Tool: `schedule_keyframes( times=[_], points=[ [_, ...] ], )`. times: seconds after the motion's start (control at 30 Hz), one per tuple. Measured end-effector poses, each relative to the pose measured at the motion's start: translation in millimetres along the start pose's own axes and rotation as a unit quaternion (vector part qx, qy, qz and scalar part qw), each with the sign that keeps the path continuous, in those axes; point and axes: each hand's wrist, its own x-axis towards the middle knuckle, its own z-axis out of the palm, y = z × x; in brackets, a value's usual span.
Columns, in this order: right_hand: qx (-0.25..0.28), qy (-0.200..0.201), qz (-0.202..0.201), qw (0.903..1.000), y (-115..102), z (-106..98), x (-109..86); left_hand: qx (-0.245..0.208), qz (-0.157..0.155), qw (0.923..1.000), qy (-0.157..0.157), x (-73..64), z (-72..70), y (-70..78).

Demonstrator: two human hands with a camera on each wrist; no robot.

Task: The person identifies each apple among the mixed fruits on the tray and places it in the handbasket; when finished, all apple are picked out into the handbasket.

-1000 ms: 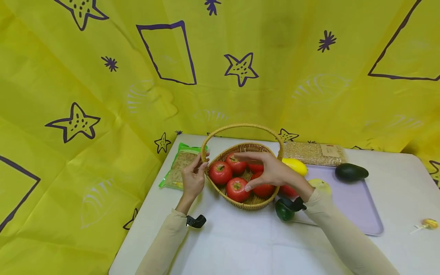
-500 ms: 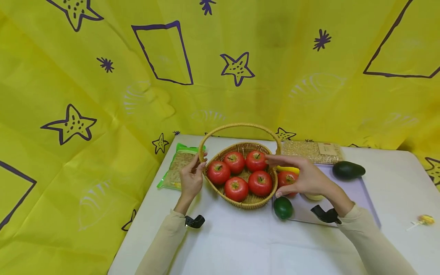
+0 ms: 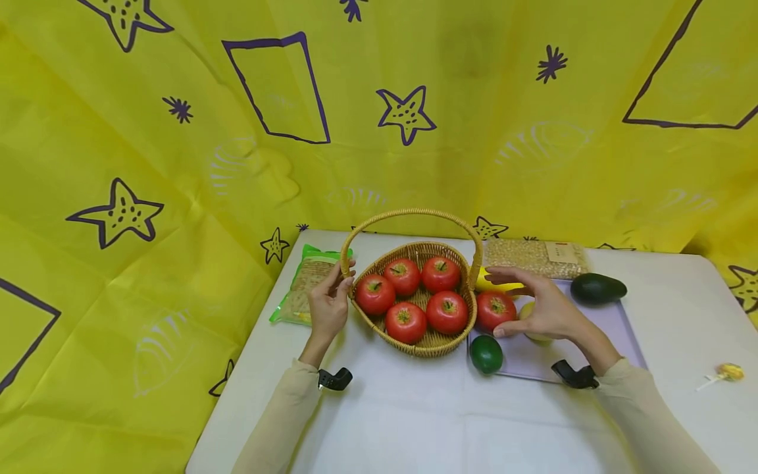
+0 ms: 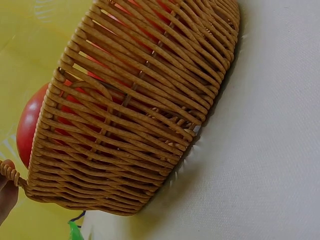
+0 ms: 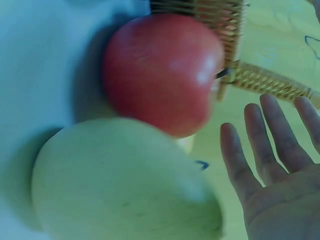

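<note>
A wicker basket (image 3: 426,351) with a tall looped handle (image 3: 414,212) holds several red apples (image 3: 405,322). My left hand (image 3: 329,309) pinches the foot of the handle on the left; in the left wrist view its fingertips (image 4: 7,197) show on the woven cane. On the lilac tray (image 3: 610,336), against the basket's right side, sits another red apple (image 3: 495,311). Beside it my right hand (image 3: 547,309) is held with fingers spread and palm empty. A pale green fruit (image 5: 120,185) lies close by, partly behind that hand in the head view.
Around the tray lie a dark green fruit (image 3: 486,355), a yellow fruit (image 3: 487,279) and an avocado (image 3: 598,289). A bag of grain (image 3: 527,258) lies behind, a green-edged packet (image 3: 302,289) at left, and a lollipop (image 3: 730,372) at right. Yellow cloth (image 3: 367,164) hangs behind the table.
My right hand has drawn back from over the basket to the right, beside the apple on the tray. The left hand stays on the handle.
</note>
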Motion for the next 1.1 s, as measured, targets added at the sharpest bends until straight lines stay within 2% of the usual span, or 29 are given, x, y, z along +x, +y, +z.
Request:
schedule_keyframes(
  times=[0.2,0.33,0.47,0.57,0.87,1.1],
  points=[
    [-0.027,-0.022,0.013,0.9993,14.3,3.3,3.8,0.002,-0.004,1.0,0.002,-0.1,-0.4,0.4],
    [-0.049,-0.039,0.032,0.9975,16.5,6.3,6.5,0.009,-0.006,0.9999,0.005,-0.5,0.1,0.3],
    [-0.09,-0.057,0.052,0.9929,16.2,11.1,7.9,0.008,-0.005,0.9999,0.007,-0.9,0.6,-0.2],
    [-0.124,-0.064,0.047,0.9892,15.7,15.1,9.1,0.004,-0.002,0.9999,0.009,-1.1,0.8,-0.5],
    [-0.159,-0.052,0.041,0.985,14.1,19.9,10.6,0.008,-0.001,0.9999,0.013,-1.2,0.4,-1.0],
    [-0.144,-0.042,0.043,0.9878,11.8,18.8,10.9,0.008,-0.003,0.9999,0.013,-1.4,0.6,-1.2]
  ],
)
